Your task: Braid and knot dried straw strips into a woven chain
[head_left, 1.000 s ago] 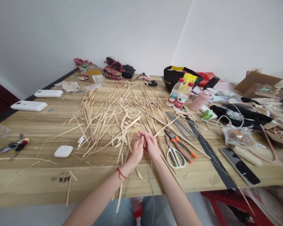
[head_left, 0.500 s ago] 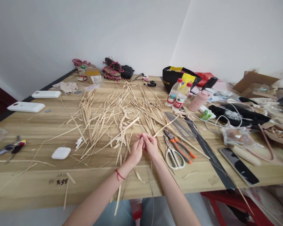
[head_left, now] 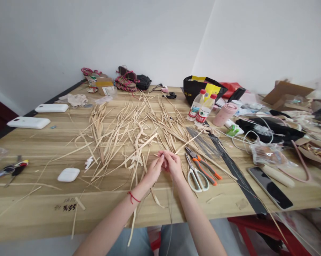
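My left hand (head_left: 153, 170) and my right hand (head_left: 172, 164) meet above the wooden table (head_left: 43, 142), fingertips pinched together on a thin wire (head_left: 172, 192) that hangs down over the table's front edge. A red string is tied round my left wrist. A long pale straw strip (head_left: 187, 143) runs up and right from my right hand's fingers. Just behind my hands lies a wide scatter of pale straw strips (head_left: 123, 131). White-handled scissors (head_left: 197, 176) and orange-handled pliers (head_left: 203, 164) lie right beside my right hand.
Two water bottles (head_left: 200, 106), a pink cup (head_left: 225, 113), a black bag (head_left: 200, 87) and cluttered cables and boxes fill the right side. A phone (head_left: 269, 186) lies front right, an earbud case (head_left: 68, 174) front left, white boxes (head_left: 28, 122) far left.
My hands have stayed together on the wire, with only small finger shifts; the view has drifted slightly.
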The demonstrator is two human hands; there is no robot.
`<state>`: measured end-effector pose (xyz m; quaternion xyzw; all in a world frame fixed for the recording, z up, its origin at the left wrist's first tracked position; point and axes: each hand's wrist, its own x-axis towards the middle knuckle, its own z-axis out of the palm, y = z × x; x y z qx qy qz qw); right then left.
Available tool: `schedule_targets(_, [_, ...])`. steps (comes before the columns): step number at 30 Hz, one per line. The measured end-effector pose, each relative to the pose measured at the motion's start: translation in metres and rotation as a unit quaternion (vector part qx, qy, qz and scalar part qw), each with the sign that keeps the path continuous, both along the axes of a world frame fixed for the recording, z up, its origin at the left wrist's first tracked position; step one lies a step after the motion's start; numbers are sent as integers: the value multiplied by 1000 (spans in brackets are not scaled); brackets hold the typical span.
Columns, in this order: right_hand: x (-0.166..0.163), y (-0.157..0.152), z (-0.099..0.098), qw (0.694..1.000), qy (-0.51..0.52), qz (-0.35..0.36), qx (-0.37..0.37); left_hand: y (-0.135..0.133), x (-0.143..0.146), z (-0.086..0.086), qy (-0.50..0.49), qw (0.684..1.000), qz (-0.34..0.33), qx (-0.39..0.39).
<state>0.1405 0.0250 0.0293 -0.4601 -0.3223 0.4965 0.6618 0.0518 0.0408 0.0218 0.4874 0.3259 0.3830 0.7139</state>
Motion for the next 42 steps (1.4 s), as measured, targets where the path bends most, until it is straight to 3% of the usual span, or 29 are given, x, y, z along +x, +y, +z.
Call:
schedule_targets(4, [12,3,13,999,27,-36,18,1,-10,17,-65,985,-127,-96])
schedule_targets(8, [24,9,32,997,1,-61,56,-5,-14,27,-74,945,-257,-186])
schedule_targets(11, [27,11,44,997,-20,-46,57,-8,-13,31,-60,918,-317,-228])
schedule_targets(15, [25,11,50,998,7,-55,43,-12,-14,38,-63,896,-374,-230])
schedule_targets(22, [19,10,48,995,36,-87,44,-23,-11,39,-21,937,-312,-157])
schedule_targets(29, [13,3,53,995,19,-75,68,-26,-15,47,35,953,-271,-130])
schedule_targets(35, [7,-3,55,997,0,-44,57,-30,-17,51,44,957,-261,-123])
schedule_targets(42, [7,-10,54,998,37,-9,42,-29,-15,47,75,938,-300,-155])
